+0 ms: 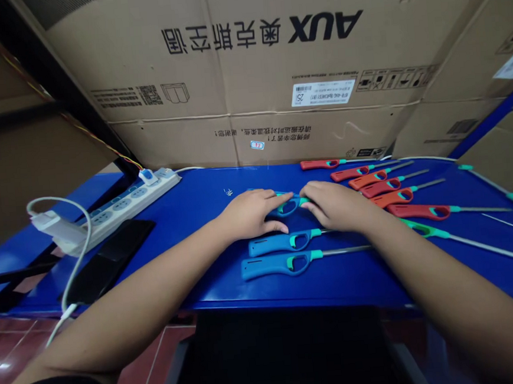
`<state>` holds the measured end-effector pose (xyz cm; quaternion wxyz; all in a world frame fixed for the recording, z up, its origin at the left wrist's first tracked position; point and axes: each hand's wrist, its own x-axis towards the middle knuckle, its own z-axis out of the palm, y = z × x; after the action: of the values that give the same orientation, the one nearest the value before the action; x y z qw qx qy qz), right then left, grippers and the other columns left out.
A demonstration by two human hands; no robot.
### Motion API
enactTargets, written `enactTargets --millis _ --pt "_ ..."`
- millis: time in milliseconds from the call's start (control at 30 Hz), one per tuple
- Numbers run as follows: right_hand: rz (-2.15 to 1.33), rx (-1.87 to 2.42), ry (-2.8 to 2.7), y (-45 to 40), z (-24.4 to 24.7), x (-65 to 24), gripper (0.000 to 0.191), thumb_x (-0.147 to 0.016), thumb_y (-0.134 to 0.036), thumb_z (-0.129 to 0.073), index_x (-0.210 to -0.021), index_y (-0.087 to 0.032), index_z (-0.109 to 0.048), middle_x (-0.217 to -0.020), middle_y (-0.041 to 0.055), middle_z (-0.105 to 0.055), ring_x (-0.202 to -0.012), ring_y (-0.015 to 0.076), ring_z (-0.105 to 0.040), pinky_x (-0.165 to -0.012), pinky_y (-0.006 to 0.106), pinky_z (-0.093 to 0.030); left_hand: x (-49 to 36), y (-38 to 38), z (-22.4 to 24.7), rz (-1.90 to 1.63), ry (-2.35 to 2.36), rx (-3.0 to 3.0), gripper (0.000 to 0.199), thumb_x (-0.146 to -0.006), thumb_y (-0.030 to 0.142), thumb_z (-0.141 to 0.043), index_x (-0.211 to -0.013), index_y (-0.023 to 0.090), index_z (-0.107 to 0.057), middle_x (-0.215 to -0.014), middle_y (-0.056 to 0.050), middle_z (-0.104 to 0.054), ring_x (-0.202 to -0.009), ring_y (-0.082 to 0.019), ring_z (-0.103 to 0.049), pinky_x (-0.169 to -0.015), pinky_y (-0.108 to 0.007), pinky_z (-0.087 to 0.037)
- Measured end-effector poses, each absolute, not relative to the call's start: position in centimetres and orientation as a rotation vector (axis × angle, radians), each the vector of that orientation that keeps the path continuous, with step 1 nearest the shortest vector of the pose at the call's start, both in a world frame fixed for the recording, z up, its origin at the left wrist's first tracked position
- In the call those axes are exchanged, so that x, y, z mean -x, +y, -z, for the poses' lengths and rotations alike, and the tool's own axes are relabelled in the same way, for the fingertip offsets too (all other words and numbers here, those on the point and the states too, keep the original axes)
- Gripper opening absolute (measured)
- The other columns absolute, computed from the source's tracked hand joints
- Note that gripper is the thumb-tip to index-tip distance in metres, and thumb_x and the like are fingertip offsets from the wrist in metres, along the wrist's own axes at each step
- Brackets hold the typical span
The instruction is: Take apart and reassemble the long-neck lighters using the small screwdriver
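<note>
A blue long-neck gas lighter (288, 207) with a green trigger lies under both hands on the blue table. My left hand (258, 212) grips its handle end from above, the thumb spread a little toward me. Around the green collar and the metal neck, my right hand (331, 205) is closed; most of the neck is hidden. Nearer to me lie two more blue lighters, one (269, 244) just below my left thumb and another (275, 266) closest to the table's front edge. Their necks point right, partly behind my right forearm.
Several red and orange lighters (413, 211) and a green one (423, 229) lie to the right. A white power strip (120, 208) and a black phone-like slab (115, 256) are at left, with a white cable (88, 229). Behind stands a big cardboard panel (247, 68). Small white bits (228, 192) lie near my left hand.
</note>
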<state>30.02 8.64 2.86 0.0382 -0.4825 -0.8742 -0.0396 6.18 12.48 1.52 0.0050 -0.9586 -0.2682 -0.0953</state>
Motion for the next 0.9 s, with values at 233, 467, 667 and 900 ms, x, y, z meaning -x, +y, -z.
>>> enactTargets --millis 233,467,667,900 --pt "0.537 1.320 -2.779 3.6 -5.4 -28.2 0.031 -0.102 -0.035 -0.038 -0.103 -0.018 -0.063 -0.087 0.0107 -0.068 -0.068 0.0241 -0.062 -0.056 0.035 -0.030 -5.3 6.2 -6.3 -0.072 -0.984 2.832 0.050 -0.094 0.021 -0.044 -0.144 0.019 -0.045 -0.106 -0.013 -0.070 -0.074 -0.024 -0.068 -0.057 -0.031 -0.045" --pt "0.459 1.027 -2.855 -3.3 -4.9 -27.1 0.031 -0.101 -0.037 -0.040 -0.085 -0.022 -0.061 -0.066 0.0062 -0.064 -0.051 0.0238 -0.055 -0.050 0.037 -0.022 -1.6 -0.5 -8.5 -0.248 -0.966 3.171 0.043 -0.082 0.018 -0.057 -0.124 0.029 -0.058 -0.083 -0.003 -0.072 -0.056 -0.020 -0.064 -0.049 -0.029 -0.039" --pt "0.422 1.252 -2.792 -1.3 -5.0 -29.1 0.033 -0.101 -0.039 -0.044 -0.087 -0.019 -0.066 -0.071 0.0069 -0.067 -0.061 0.0242 -0.063 -0.056 0.036 -0.034 -1.6 2.4 -8.8 -0.262 -0.998 3.085 0.045 -0.093 0.026 -0.049 -0.138 0.028 -0.052 -0.099 -0.006 -0.073 -0.067 -0.021 -0.069 -0.055 -0.028 -0.046" --pt "-0.099 1.279 -2.594 11.8 -5.4 -34.8 0.054 -0.099 -0.055 -0.040 -0.139 -0.022 -0.057 -0.144 0.0115 -0.054 -0.132 0.0247 -0.052 -0.110 0.042 -0.041 -4.2 11.6 -4.4 0.075 -0.845 3.044 0.055 -0.097 0.045 -0.052 -0.147 0.022 -0.046 -0.118 -0.012 -0.063 -0.101 -0.024 -0.065 -0.082 -0.032 -0.053"
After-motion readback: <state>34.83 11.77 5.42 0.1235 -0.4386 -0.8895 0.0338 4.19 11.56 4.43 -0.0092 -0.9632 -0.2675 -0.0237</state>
